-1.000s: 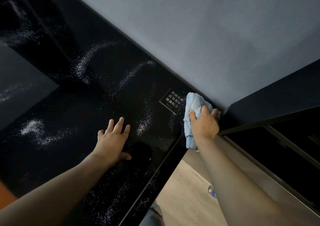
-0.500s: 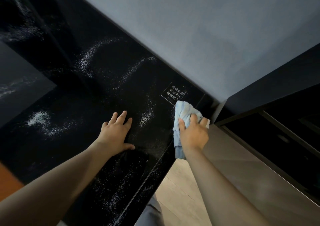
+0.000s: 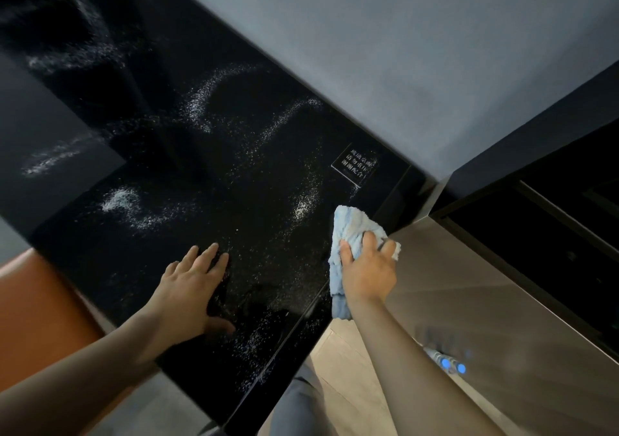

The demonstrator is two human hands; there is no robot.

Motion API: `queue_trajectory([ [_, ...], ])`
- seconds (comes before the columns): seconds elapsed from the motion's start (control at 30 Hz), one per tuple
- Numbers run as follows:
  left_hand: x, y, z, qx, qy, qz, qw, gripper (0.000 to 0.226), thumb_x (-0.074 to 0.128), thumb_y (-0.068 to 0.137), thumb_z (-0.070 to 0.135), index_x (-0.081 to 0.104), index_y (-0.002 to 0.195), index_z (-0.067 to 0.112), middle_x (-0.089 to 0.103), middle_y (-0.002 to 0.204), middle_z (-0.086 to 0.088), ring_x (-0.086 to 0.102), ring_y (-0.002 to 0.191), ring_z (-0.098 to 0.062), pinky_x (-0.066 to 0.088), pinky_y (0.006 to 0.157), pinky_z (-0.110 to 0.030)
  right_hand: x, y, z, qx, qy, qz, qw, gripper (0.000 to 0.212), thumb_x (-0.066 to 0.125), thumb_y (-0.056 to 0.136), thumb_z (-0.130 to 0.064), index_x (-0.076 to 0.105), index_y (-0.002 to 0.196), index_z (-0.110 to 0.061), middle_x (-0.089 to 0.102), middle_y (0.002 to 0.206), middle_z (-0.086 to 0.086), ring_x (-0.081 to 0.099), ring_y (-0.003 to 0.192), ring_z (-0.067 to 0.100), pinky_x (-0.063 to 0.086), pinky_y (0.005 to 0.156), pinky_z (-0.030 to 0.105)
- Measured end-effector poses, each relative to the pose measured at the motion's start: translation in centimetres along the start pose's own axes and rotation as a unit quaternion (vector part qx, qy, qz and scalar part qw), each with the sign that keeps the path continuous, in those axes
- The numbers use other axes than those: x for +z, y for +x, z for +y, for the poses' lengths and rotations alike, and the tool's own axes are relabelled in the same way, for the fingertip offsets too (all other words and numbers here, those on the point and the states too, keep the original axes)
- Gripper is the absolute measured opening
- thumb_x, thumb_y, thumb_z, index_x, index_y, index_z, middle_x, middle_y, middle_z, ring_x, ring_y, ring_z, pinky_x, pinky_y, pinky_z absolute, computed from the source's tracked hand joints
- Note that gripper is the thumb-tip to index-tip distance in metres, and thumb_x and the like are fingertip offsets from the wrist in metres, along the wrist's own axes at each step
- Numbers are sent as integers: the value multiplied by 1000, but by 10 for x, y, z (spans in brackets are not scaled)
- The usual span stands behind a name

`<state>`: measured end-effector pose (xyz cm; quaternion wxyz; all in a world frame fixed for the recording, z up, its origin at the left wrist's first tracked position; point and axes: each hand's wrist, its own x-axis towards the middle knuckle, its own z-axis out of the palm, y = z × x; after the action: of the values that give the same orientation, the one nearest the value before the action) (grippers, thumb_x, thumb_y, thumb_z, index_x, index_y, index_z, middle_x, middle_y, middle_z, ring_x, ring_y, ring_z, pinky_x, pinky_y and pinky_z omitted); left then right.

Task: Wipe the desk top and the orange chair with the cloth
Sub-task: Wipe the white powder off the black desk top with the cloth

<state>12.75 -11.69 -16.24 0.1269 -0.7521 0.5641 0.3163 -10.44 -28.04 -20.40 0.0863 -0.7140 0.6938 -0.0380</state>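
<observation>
1. We're looking straight down on the glossy black desk top (image 3: 207, 174), and it's dusted with white powder (image 3: 120, 199) in streaks, arcs and one thicker patch toward the left.
2. The right hand (image 3: 368, 275) is at the desk's right-hand edge, fingers curled over the bunched light-blue cloth (image 3: 348, 224), gripping it and pressing it onto the surface.
3. The cloth sits right on that edge, and its lower end hangs past the rim, above the wooden floor (image 3: 338, 385).
4. The left hand (image 3: 191, 291) lies flat on the desk top, palm down, fingers straight and close together, thumb stuck out sideways. It holds nothing.
5. The two hands are apart, with a speckled stretch of black between them.
6. Beyond the cloth, toward the grey wall (image 3: 402, 50), a small plate (image 3: 355, 166) with white characters lies on the desk. We can't read it from here.
7. The orange chair (image 3: 37, 308) shows at lower left, only partly in view past the desk's edge and well apart from the cloth.
8. Low on the right, near the right forearm, are two blurred blue spots (image 3: 452, 365). We cannot tell what they are.
</observation>
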Motion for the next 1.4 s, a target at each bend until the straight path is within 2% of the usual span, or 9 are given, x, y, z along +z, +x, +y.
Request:
queue_trajectory([
  [0.13,14,-15,-11,2,11,-33,999,145,63,46,87,-15,151,24,-26,157,1,-17,145,-33,8,119,-51,1,-24,-3,1,-19,-10,1000,44,50,90,-55,54,114,-19,47,119,14,56,86,30,41,60,29],
  [0.27,22,-18,-14,-1,38,-39,999,149,76,47,74,-17,151,22,-31,155,2,-19,145,-34,10,118,-55,5,-45,-4,-1,-9,-15,1000,45,50,90,-55,54,115,-19,46,119,14,55,88,32,36,59,28],
  [0.4,24,-16,-9,-15,60,-39,997,148,80,50,67,-18,151,19,-31,155,0,-18,144,-35,11,117,-56,4,-51,-2,-6,-14,-17,1000,45,49,90,-56,53,117,-20,46,120,13,55,87,28,35,58,26],
  [0.67,25,-15,-5,-33,38,-44,998,148,85,50,57,-17,151,21,-33,154,2,-20,144,-34,9,117,-57,5,-53,1,-18,-2,-22,1000,45,48,91,-55,53,117,-19,44,123,14,54,88,28,34,58,26],
  [0.93,27,-13,-7,-34,25,-42,998,152,88,46,55,-17,151,22,-33,154,3,-23,143,-32,7,116,-58,7,-85,2,-21,12,-23,999,43,50,90,-54,52,118,-21,44,123,12,55,90,27,36,58,25],
  [1.23,28,-11,-9,-21,44,-39,998,150,88,47,54,-14,152,19,-30,155,1,-16,145,-35,13,115,-61,15,-130,-12,27,49,-13,998,44,55,88,-51,55,118,-19,47,122,14,56,84,30,46,61,32],
  [1.4,28,-12,-9,-16,67,-24,997,152,86,45,58,-13,152,17,-26,157,-2,-12,145,-38,18,113,-62,18,-169,-25,53,51,-5,997,43,54,88,-52,55,116,-20,47,118,10,54,81,24,38,58,27],
])
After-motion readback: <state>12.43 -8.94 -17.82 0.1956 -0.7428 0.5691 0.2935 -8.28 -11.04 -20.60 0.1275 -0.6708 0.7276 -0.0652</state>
